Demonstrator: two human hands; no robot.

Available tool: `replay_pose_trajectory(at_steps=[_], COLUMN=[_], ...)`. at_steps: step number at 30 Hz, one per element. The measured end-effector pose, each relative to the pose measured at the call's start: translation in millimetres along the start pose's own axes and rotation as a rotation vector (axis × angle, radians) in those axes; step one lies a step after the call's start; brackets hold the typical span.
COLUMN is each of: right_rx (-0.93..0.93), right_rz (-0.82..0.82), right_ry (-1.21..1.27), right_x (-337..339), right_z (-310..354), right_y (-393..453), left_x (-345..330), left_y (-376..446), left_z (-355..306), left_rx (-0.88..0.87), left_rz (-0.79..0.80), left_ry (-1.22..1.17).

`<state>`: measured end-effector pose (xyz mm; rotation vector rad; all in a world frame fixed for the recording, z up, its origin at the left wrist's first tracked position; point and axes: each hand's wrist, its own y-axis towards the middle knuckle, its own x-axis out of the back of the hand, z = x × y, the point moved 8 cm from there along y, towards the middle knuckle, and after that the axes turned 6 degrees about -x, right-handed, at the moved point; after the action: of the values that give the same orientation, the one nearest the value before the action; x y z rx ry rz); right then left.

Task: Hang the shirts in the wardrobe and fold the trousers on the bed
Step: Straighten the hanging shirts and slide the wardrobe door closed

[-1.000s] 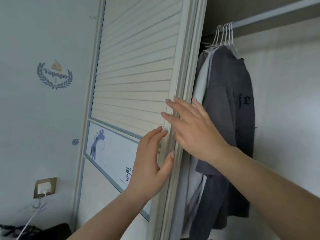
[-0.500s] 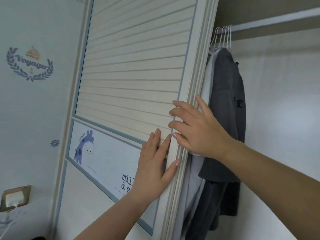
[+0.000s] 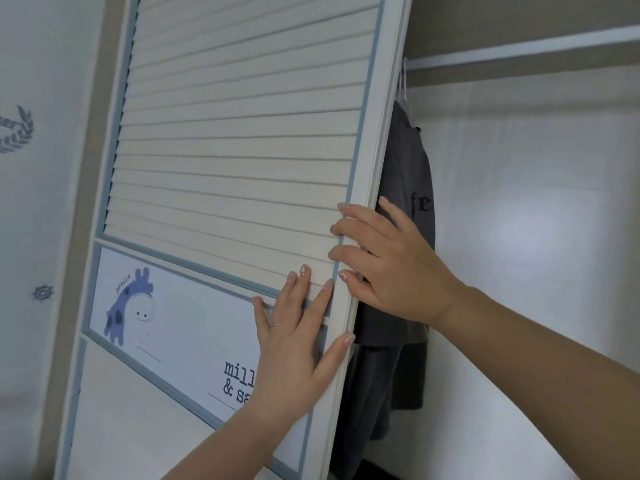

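Note:
The white slatted sliding wardrobe door (image 3: 235,161) fills the middle of the view. My right hand (image 3: 391,261) curls its fingers around the door's right edge. My left hand (image 3: 298,344) lies flat against the door face just below, fingers spread, thumb on the edge. Behind the door edge hangs a dark grey shirt (image 3: 412,188) with dark lettering, on white hangers (image 3: 403,84) from the wardrobe rail (image 3: 519,51). Most of the other hung clothes are hidden by the door.
The door's lower panel carries a blue giraffe picture (image 3: 128,306) and printed words. A wall with blue decals (image 3: 17,129) lies to the left. To the right, the wardrobe interior (image 3: 540,237) shows white back panels with nothing hanging there.
The door has slid rightward, covering the lighter shirts and most of the grey one. My right hand went from flat on the edge to gripping it. The view shifted left and closer.

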<state>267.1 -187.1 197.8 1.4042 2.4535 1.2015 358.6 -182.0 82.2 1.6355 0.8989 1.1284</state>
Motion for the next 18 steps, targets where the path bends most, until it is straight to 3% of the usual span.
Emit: replay_pose_trajectory(at_steps=[18], right_rx=[-0.054], right_rz=[0.134], right_ry=[-0.082], right_x=[97], right_z=[-52], right_y=[-102], left_x=[-45], left_y=[-11], left_z=[-142], left_rx=[-0.093], left_rz=[-0.031], left_ry=[-0.029])
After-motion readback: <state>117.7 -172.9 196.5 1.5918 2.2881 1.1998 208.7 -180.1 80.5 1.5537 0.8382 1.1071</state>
